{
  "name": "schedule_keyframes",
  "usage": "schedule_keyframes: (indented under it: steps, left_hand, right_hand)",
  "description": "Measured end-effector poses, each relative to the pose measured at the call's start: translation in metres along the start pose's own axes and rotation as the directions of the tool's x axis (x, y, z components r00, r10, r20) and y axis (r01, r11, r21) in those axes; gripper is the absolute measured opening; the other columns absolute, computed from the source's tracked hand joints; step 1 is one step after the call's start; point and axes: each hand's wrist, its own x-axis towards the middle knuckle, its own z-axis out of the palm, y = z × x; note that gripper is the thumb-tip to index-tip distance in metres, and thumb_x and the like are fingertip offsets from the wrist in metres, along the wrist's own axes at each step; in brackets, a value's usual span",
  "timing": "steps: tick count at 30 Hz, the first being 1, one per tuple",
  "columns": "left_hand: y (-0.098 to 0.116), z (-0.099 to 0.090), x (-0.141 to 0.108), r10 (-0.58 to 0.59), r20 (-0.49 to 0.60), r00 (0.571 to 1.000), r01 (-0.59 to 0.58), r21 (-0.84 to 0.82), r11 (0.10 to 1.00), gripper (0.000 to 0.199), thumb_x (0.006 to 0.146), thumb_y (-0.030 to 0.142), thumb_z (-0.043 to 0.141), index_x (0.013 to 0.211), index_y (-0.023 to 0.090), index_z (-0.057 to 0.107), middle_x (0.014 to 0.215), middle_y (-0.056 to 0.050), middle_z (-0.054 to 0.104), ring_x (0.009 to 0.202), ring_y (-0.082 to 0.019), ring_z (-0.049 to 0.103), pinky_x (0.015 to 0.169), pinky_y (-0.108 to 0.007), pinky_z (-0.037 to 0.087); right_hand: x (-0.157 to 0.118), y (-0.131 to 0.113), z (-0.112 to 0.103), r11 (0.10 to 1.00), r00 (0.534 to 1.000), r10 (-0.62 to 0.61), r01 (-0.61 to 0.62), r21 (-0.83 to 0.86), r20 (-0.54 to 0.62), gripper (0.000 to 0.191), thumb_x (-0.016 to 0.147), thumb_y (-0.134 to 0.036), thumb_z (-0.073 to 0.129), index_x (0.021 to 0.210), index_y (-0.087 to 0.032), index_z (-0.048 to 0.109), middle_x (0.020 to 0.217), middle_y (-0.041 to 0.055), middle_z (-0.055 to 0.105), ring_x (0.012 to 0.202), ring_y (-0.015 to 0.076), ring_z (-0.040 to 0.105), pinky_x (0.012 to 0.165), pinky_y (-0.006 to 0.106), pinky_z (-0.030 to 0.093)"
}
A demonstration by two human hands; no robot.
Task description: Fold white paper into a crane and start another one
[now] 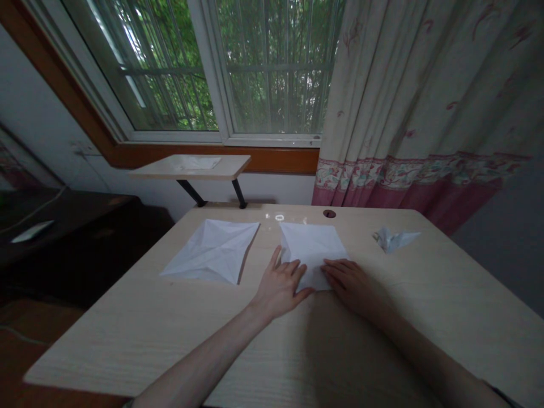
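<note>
A white sheet of paper [317,241] lies flat on the wooden desk, under both my hands. My left hand [280,286] rests on its left and lower left part with the fingers spread and the thumb pointing right. On the lower right part lies my right hand [351,283], fingers stretched out flat toward the left. To the left is a second white sheet [212,249], marked with crossing creases and slightly raised at its edges. Off to the right sits a folded paper piece [395,239] with a pointed end. My palms hide part of the near sheet's lower corners.
The pale wooden desk [238,345] has a round cable hole [329,213] near its back edge. A raised shelf [229,164] on black legs stands at the back left, with a thin white item [199,163] on it. Beyond are a window and a curtain [408,113].
</note>
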Motion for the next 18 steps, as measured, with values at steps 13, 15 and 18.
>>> schedule_keyframes:
  steps: [13, 15, 18]
  left_hand:
    - [-0.011, 0.003, 0.000, 0.048, -0.030, 0.998, -0.047, 0.027, 0.999, 0.052, 0.090, 0.062, 0.059, 0.121, 0.021, 0.065, 0.126, -0.008, 0.068, 0.115, -0.028, 0.062, 0.122, -0.062, 0.000]
    - [-0.011, 0.003, 0.000, 0.090, -0.043, 0.995, -0.090, 0.001, 0.996, 0.045, 0.092, 0.057, 0.060, 0.118, 0.022, 0.066, 0.121, -0.006, 0.071, 0.110, -0.025, 0.064, 0.123, -0.059, 0.005]
    - [-0.012, 0.005, 0.000, 0.126, -0.065, 0.990, -0.128, -0.035, 0.991, 0.033, 0.094, 0.049, 0.061, 0.112, 0.022, 0.069, 0.108, -0.003, 0.074, 0.100, -0.021, 0.067, 0.122, -0.052, 0.020]
  right_hand:
    - [0.003, -0.011, -0.010, 0.993, 0.993, -0.111, 0.109, 0.044, 0.033, 0.029, 0.101, -0.031, 0.048, 0.119, -0.025, 0.070, 0.123, 0.0047, 0.071, 0.109, 0.0226, 0.064, 0.096, 0.043, 0.051]
    - [0.003, -0.012, -0.011, 0.993, 0.993, -0.112, 0.110, 0.044, 0.038, 0.030, 0.101, -0.031, 0.047, 0.119, -0.024, 0.071, 0.122, 0.0049, 0.072, 0.108, 0.0228, 0.065, 0.095, 0.043, 0.051]
    - [0.003, -0.013, -0.013, 0.994, 0.994, -0.102, 0.101, 0.036, 0.032, 0.030, 0.101, -0.031, 0.048, 0.118, -0.024, 0.071, 0.119, 0.0054, 0.073, 0.106, 0.0235, 0.065, 0.094, 0.045, 0.051]
